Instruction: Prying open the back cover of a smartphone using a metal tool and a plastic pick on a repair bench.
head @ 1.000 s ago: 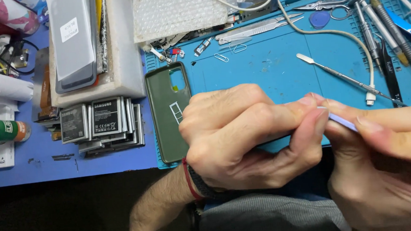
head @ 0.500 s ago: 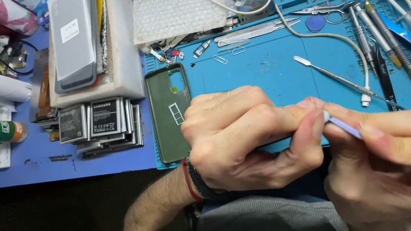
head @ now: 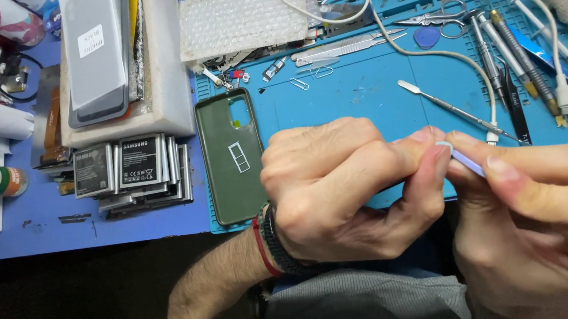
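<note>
Open blue mat [head: 359,96] at 12 o'clock of the hands; metal spudger [head: 455,109] and white cable [head: 482,68] block 1 o'clock, green phone case [head: 230,163] crowds 9 o'clock.

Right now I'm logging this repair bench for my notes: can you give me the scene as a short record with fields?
left hand: fingertips pinch one end of a thin pale lilac strip
right hand: grips the strip's other end
surface: blue work mat
beside left hand: dark green phone case, lying inside up
further left: row of phone batteries
behind hands: metal spudger, white cable, scissors
</note>
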